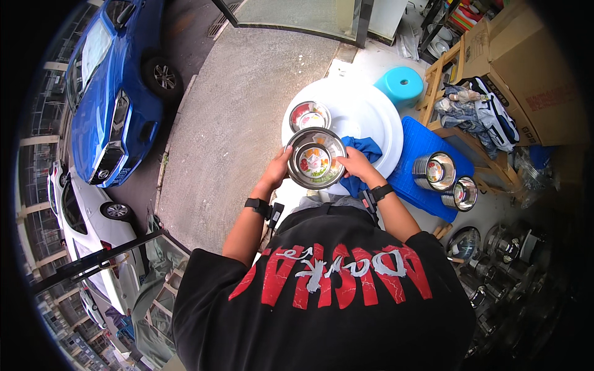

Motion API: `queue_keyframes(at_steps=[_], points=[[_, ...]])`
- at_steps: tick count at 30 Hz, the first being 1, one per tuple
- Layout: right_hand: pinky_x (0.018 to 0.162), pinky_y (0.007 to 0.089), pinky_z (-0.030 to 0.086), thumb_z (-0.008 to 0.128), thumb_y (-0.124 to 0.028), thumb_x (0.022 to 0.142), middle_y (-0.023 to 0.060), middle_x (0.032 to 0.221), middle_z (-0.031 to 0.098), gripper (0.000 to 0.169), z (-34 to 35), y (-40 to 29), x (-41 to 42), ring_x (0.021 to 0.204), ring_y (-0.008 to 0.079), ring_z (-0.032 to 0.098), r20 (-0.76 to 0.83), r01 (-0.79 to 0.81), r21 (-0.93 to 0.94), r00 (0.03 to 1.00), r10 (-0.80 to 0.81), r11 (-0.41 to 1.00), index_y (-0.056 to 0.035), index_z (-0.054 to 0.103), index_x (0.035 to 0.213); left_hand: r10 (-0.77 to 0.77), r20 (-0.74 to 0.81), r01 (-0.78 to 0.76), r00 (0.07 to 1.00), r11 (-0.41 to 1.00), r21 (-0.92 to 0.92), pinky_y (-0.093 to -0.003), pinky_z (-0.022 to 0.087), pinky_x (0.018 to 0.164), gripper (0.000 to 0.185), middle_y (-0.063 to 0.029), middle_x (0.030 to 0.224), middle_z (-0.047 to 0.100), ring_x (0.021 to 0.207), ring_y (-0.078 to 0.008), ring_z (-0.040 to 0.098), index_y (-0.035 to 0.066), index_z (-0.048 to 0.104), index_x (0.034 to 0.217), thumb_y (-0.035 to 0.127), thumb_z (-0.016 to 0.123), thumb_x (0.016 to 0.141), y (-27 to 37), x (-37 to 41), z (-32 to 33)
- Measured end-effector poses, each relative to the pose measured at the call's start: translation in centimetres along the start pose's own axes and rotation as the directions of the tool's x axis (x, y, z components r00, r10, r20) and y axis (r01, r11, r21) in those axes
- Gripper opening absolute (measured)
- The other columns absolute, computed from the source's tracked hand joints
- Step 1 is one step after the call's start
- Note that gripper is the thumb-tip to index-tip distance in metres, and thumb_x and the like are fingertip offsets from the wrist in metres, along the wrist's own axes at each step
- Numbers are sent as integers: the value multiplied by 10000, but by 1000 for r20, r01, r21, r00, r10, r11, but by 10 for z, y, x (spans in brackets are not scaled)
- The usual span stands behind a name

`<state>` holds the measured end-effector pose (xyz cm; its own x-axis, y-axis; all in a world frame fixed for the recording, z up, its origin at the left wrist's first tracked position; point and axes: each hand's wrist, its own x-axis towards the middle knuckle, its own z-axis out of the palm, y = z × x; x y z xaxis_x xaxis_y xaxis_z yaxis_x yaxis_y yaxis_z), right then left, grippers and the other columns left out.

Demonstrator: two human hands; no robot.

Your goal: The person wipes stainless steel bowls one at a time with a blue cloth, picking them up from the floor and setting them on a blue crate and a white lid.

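Observation:
A stainless steel bowl (333, 175) with a printed fruit pattern on its bottom is held level in front of me. My left hand (276, 169) grips its left rim, thumb on top. On the opposite side, my right hand (355, 163) has the right rim between thumb and fingers. Beside and partly under my right hand lies a crumpled blue cloth (366, 147). Just beyond the held bowl, another metal bowl (310, 116) with a similar print rests on a round white plastic surface (385, 116), perhaps a large lid or a tabletop.
Two stacks of metal bowls (434, 171) (459, 193) stand on a blue plastic surface (417, 134) to the right. A turquoise stool (401, 86) is behind it. Cardboard boxes (533, 88), clothes (487, 111) on a wooden frame (436, 88), and metal ware (482, 264) lie farther right. Parked cars (104, 116) are left.

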<state>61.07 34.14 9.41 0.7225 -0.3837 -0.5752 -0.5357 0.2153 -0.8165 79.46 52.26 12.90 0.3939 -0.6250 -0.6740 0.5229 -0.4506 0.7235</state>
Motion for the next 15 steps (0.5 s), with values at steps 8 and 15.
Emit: queue_keyframes(at_steps=[8, 15], points=[[434, 285, 530, 552, -90, 886, 164, 826, 622, 258, 4, -7, 68, 581, 205, 650, -144, -9, 18, 990, 11, 1000, 44, 428, 1067, 3, -241, 1, 971, 1000, 16, -412, 454, 934, 541, -177, 1339, 462, 1191, -325, 500, 55, 371, 1367, 345, 516, 933, -14, -12, -45], [466, 326, 571, 490, -65, 912, 204, 969, 591, 259, 25, 7, 155, 630, 259, 660, -281, -46, 250, 952, 118, 967, 48, 383, 1120, -69, -256, 69, 964, 998, -9, -385, 464, 917, 447, -145, 1247, 552, 1130, -278, 548, 28, 468, 1292, 287, 526, 933, -35, -31, -92]])
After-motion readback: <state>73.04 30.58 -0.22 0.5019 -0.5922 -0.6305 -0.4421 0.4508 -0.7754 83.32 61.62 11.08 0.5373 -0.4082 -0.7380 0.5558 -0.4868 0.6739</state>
